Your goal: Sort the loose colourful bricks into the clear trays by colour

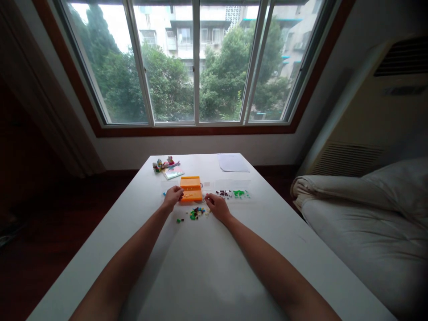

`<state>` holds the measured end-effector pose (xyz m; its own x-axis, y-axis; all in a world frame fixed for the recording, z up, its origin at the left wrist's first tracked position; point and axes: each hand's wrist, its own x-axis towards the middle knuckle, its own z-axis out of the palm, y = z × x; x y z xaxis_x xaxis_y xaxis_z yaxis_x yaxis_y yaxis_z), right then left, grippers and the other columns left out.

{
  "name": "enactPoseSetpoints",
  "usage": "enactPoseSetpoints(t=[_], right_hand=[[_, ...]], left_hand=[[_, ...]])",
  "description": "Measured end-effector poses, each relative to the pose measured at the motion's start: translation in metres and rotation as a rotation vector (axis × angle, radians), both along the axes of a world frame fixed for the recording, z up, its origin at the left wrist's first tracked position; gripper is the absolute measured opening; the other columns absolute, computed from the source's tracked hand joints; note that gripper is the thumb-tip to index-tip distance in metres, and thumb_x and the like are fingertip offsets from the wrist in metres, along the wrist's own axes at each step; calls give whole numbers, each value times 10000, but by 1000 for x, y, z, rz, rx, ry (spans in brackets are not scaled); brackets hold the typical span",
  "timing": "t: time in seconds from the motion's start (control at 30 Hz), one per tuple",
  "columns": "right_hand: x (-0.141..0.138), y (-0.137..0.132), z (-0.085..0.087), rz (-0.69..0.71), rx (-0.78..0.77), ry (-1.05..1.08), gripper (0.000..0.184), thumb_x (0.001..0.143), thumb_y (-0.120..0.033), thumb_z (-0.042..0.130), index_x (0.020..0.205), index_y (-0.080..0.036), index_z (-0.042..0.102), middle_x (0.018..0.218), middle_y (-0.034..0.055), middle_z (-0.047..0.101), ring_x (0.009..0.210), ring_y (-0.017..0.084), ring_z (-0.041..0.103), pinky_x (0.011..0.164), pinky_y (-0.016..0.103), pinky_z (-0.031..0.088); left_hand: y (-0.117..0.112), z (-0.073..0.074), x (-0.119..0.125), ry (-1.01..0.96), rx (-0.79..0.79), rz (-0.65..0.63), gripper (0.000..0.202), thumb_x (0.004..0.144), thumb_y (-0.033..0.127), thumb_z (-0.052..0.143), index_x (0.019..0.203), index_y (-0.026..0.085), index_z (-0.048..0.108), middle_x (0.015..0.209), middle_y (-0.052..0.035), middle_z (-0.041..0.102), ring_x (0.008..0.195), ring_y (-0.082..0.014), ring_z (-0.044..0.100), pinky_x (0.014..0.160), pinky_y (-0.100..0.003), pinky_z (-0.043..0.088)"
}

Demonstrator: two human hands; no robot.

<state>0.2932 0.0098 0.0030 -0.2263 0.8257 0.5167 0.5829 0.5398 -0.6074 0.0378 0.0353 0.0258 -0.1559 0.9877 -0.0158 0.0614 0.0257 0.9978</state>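
Note:
My left hand (173, 196) is closed in a pinch at the left side of an open orange box (190, 182); whatever is between its fingertips is too small to make out. Several small pale pieces (191, 195) lie in the box's front part. Just right of the box, my right hand (217, 206) is also pinched, its fingertips too far off to show what they hold. A loose heap of tiny mixed-colour building bricks (196, 213) sits on the table between my wrists. A few dark and green bricks (179, 220) lie left of the heap.
Beyond my right hand are small groups of dark brown bricks (224, 193) and green bricks (239, 193). Colourful brick figures (164, 164) and a card (173, 172) stand at the white table's (207, 267) far left. Paper sheets (233, 162) lie far right. A sofa (364, 223) flanks the right side.

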Motion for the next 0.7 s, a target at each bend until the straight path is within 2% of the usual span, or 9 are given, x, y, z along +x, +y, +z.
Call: enactPoseSetpoints(t=[0.13,0.23,0.37,0.53,0.6,0.7], right_hand=[[0,0,-1,11,-6,-15,162,875,-221,558,913,-207,715,670,-20,616,619,119,531,631,216,351],[0,-1,-2,20,-12,-23,161,872,-213,559,912,-204,714,676,-18,622,624,118,536,635,216,350],[0,-1,-1,11,-6,-25,155,869,-216,566,908,-203,715,676,-16,619,627,117,529,632,215,345],[-1,-3,0,2,-16,-33,174,866,-225,568,931,-208,728,676,-11,618,639,126,529,642,218,355],[-1,-3,1,1,-19,-31,182,868,-229,563,937,-209,730,674,-11,617,638,128,530,643,219,358],[-2,-4,1,12,-18,-29,182,869,-232,556,932,-208,725,676,-13,618,636,127,536,645,220,362]], left_hand=[[0,-10,6,-8,95,77,341,761,459,677,907,158,615,732,-30,662,601,-125,597,588,-255,482],[-6,-17,4,122,217,31,294,805,427,623,941,168,644,779,-36,685,654,-140,625,629,-260,494],[-14,-11,-5,388,265,-169,221,805,369,615,882,174,684,783,-33,692,682,-149,619,635,-250,469],[-30,6,-5,714,312,-553,147,798,281,614,843,188,718,775,-14,691,686,-141,584,645,-239,434],[-38,10,-2,785,366,-632,148,791,222,598,842,186,732,792,-18,698,710,-141,584,673,-238,434],[-47,15,2,828,441,-679,178,792,171,578,849,181,747,828,-31,706,759,-143,584,713,-234,434]])
